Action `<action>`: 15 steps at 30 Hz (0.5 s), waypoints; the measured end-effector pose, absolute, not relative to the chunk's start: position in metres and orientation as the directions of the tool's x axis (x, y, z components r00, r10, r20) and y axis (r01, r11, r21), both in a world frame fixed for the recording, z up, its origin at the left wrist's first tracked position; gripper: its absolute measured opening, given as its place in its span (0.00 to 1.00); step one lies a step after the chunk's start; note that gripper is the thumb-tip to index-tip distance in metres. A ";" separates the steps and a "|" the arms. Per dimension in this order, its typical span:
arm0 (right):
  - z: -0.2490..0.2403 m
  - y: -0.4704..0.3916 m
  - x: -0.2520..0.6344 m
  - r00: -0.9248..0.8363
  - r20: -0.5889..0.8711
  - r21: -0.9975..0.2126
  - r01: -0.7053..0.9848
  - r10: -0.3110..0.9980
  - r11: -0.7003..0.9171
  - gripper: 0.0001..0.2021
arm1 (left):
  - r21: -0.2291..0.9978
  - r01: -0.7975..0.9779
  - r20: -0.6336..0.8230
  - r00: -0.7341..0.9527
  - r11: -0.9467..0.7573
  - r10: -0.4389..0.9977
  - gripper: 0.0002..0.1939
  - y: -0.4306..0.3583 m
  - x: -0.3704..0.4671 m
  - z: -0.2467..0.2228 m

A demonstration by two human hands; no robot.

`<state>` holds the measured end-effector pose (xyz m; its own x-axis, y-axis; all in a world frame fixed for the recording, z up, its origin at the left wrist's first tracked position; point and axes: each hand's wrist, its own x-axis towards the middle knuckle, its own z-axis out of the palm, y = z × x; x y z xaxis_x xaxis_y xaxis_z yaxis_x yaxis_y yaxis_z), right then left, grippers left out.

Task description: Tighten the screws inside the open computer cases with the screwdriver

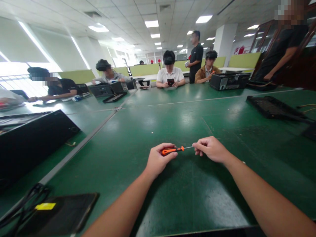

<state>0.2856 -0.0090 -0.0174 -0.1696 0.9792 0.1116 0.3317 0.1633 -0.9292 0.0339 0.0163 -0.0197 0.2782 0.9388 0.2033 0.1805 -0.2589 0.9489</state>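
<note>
An orange and black screwdriver (pixel 172 150) lies level between my two hands, over the green table (pixel 138 128). My left hand (pixel 159 158) is closed around its handle, thumb along the near side and fingers over the top. The thin metal shaft points right. At its far end my right hand (pixel 209 149) pinches the tip between thumb and fingers, so the tip itself is hidden. Both forearms come in from the bottom of the view.
At left stands a black computer case (pixel 41 141); before it lie a dark flat panel (pixel 64 210) with a yellow label and black cables (pixel 27 204). A black tray-like part (pixel 274 107) rests at right. Several people sit or stand around the far side, near another computer case (pixel 229 81).
</note>
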 end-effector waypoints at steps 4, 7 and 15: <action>-0.016 -0.009 0.288 -0.152 0.150 -0.938 0.290 0.977 0.189 0.13 | 0.948 0.185 0.202 0.286 -0.261 0.937 0.16 0.015 0.035 -0.018; -0.017 -0.008 0.289 -0.152 0.140 -0.944 0.277 0.978 0.179 0.13 | 0.949 0.181 0.201 0.286 -0.259 0.937 0.16 0.015 0.034 -0.019; -0.018 -0.007 0.288 -0.187 0.079 -0.936 0.323 0.979 0.138 0.15 | 0.947 0.191 0.204 0.258 -0.257 0.944 0.17 0.021 0.032 -0.025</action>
<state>0.2880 -0.0071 -0.0177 -0.1873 0.9791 0.0793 0.3228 0.1376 -0.9364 0.0315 0.0207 -0.0245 0.2580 0.9443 0.2042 0.1909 -0.2570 0.9474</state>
